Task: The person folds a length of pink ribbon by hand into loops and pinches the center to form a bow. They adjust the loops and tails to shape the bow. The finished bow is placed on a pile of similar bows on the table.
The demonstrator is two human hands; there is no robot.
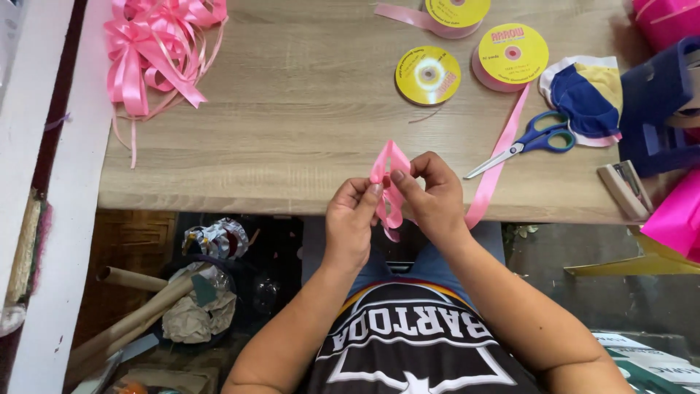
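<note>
- Big wooden table (306, 131) in front of me, pile of finished pink bows (157, 44) at its far left corner.
- Yellow-labelled ribbon spools (428, 74) and blue-handled scissors (529, 142) sit off to the right.
- My left hand (351, 219) and right hand (432, 197) both pinch the looped pink ribbon (389, 182), right at the table's near edge.

Glossy pink ribbon (389, 179), matt wood-grain table (306, 109)

Bright, even daylight; soft shadows, sharp focus, slight wide-angle bending at edges.
</note>
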